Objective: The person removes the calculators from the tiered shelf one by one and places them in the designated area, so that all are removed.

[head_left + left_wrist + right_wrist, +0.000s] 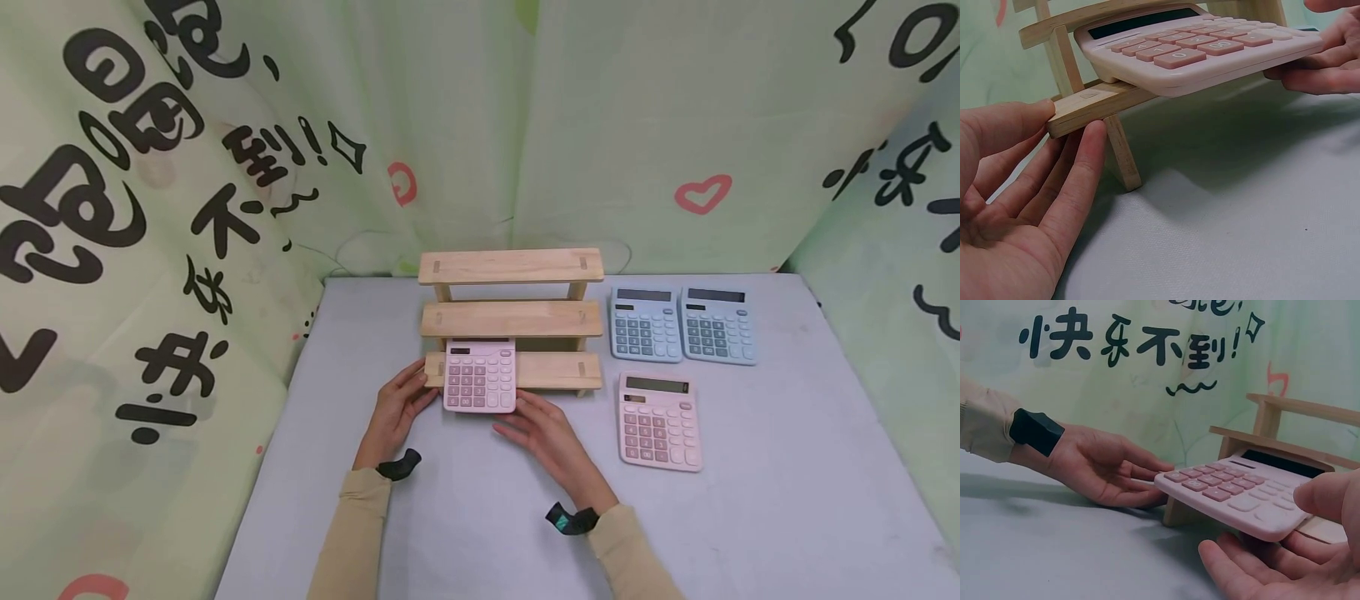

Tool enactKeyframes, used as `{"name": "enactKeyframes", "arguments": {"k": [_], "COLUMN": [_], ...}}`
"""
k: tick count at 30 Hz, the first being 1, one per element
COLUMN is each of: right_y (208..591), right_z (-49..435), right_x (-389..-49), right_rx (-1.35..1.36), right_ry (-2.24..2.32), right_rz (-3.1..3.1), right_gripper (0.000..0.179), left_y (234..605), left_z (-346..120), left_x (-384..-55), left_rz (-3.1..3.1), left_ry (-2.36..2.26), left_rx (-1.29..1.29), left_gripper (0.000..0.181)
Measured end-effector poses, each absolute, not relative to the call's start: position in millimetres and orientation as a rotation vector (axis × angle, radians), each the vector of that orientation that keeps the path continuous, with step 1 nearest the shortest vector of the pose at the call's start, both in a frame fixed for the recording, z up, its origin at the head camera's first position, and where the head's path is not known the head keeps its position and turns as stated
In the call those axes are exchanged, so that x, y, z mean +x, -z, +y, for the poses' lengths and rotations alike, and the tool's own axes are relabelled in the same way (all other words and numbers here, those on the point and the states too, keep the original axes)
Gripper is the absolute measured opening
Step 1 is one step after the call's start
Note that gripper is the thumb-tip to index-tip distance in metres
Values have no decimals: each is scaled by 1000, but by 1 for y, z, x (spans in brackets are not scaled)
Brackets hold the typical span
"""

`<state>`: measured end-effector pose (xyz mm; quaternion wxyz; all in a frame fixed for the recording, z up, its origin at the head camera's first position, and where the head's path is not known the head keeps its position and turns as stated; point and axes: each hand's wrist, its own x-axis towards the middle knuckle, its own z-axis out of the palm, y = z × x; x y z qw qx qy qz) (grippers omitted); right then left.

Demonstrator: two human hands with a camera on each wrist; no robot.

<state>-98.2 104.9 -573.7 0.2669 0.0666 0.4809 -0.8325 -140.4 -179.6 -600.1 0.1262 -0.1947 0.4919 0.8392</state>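
Observation:
A pink calculator rests tilted on the lowest step of a three-tier wooden rack, its front edge jutting past the plank. My left hand holds the left end of that plank. In the left wrist view, its thumb is at the plank's end and its other fingers lie beneath. At the calculator's lower right corner is my right hand, with loosely extended fingers under the edge. Its thumb stands above the keys, apart from them in the left wrist view.
Right of the rack, two blue calculators lie side by side on the white table. A second pink calculator lies in front of them. A printed green curtain hangs behind and along both sides.

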Motion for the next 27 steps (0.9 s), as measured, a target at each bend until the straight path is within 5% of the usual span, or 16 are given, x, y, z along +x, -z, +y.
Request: {"name": "enactKeyframes", "arguments": {"k": [27], "right_y": [578], "right_z": [87], "right_x": [-101], "right_rx": [268], "right_ry": [2302], "right_rz": [1301], "right_gripper": [45], "left_y": [599], "left_z": [-179], "left_x": [-139], "left_rz": [1442], "left_ry": [-2454], "left_rx": [-569], "left_gripper": [51]}}
